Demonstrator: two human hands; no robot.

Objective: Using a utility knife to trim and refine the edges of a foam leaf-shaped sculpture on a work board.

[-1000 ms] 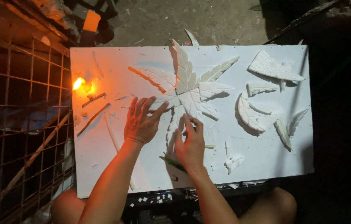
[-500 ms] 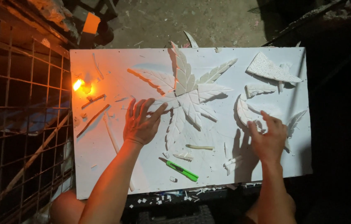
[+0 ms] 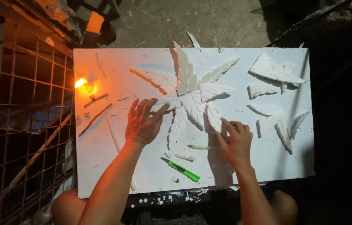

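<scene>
At the far left a small flame (image 3: 80, 82) burns on the white foam board (image 3: 113, 158). My left hand (image 3: 142, 123) lies flat and open, fingers spread, pressing the left leaflets of the carved foam leaf (image 3: 188, 93) at the board's middle. A green utility knife (image 3: 183, 171) lies unused below, between my forearms. My right hand (image 3: 235, 141) has its grip pinched on a lower leaflet's edge, fingers curled, wrist low. I judge I'm fitting leaflets together; next calls for steady, gentle pressure. Spare cut pieces (image 3: 274, 71) wait at right.
</scene>
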